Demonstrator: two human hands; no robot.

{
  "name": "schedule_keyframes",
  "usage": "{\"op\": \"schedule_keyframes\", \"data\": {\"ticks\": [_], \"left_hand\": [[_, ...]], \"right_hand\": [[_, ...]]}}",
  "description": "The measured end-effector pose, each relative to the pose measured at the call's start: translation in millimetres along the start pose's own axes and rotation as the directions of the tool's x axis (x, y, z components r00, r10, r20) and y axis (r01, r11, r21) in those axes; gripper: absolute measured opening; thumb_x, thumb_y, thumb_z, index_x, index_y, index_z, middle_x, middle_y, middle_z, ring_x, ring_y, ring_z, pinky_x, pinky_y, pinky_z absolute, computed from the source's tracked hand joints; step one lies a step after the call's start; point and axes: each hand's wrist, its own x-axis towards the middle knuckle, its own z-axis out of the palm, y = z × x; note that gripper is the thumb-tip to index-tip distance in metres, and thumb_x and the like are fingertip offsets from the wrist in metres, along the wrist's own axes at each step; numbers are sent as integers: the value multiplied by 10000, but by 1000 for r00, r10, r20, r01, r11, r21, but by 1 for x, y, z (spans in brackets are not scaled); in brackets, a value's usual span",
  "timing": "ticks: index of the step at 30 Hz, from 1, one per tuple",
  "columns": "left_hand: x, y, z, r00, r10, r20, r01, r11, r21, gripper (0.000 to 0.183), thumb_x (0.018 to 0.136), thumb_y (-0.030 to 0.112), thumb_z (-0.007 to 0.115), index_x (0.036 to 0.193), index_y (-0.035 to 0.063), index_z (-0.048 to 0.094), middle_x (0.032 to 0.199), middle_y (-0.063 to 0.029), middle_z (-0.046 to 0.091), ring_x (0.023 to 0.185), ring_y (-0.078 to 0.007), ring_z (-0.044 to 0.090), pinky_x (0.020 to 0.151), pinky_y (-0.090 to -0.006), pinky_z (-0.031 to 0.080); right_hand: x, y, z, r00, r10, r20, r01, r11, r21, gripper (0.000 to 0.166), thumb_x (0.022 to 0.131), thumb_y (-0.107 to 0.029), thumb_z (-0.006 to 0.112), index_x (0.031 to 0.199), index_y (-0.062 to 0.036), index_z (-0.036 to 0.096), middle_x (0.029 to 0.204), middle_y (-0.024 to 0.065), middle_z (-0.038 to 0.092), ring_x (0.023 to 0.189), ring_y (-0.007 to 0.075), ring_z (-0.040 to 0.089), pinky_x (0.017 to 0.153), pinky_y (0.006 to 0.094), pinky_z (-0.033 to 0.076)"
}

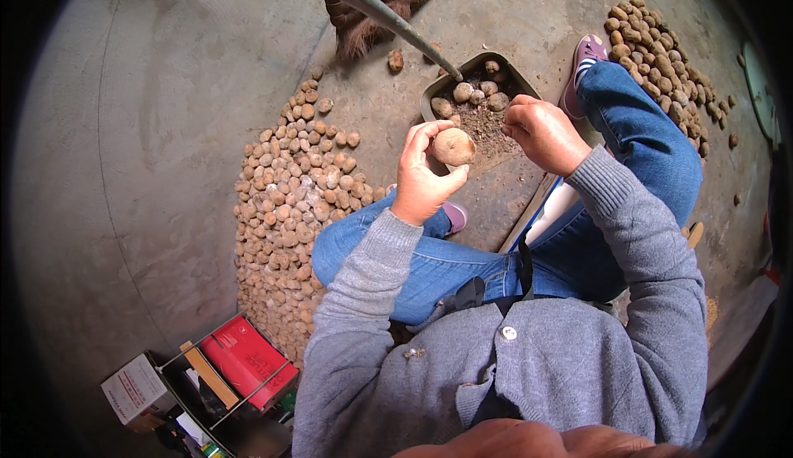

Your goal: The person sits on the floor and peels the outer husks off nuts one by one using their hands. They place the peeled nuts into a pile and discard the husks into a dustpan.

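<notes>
My left hand (423, 173) grips a round brown tuber (454, 147) between thumb and fingers. The tuber has a dimple facing up and a darker patch on its right side. To its right, my right hand (546, 131) is apart from it, with thumb and fingers drawn together; nothing shows between them. Beyond both hands lies a dustpan (427, 100) with a long metal handle (378, 12). Loose dirt (480, 125) and several tubers (497, 101) are in the pan.
A large heap of tubers (288, 210) lies to the left, along the wall (167, 148). Another pile (660, 61) is at the far right. A broom head (372, 9) rests beyond the dustpan, near a loose tuber (395, 60). A rack with boxes (248, 362) stands at lower left.
</notes>
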Motion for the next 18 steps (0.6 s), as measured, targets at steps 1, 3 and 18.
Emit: {"op": "schedule_keyframes", "data": {"ticks": [1,3,18], "left_hand": [[0,0,0,1000,-4,-2,5,1000,26,594,631,-62,687,1179,-4,463,1122,-59,475,1043,-153,515,934,-288,419],[1,-1,-2,1000,-13,-7,14,997,77,582,628,-56,685,1167,-8,473,1117,-58,470,1040,-153,516,928,-284,422],[1,7,1,996,-78,-31,81,991,107,514,630,-18,695,1114,27,524,1060,-43,484,1002,-144,535,886,-271,441]], "right_hand": [[0,0,0,1000,-10,-5,10,1000,28,125,772,-117,632,753,5,610,803,139,563,767,310,593,685,396,477],[1,-3,-1,999,-28,-17,29,996,83,122,773,-112,634,763,8,615,793,141,560,756,308,591,677,390,474],[1,-2,2,992,-38,123,-44,797,603,112,749,-74,704,738,-14,610,908,77,606,1003,201,562,817,323,460]]}}
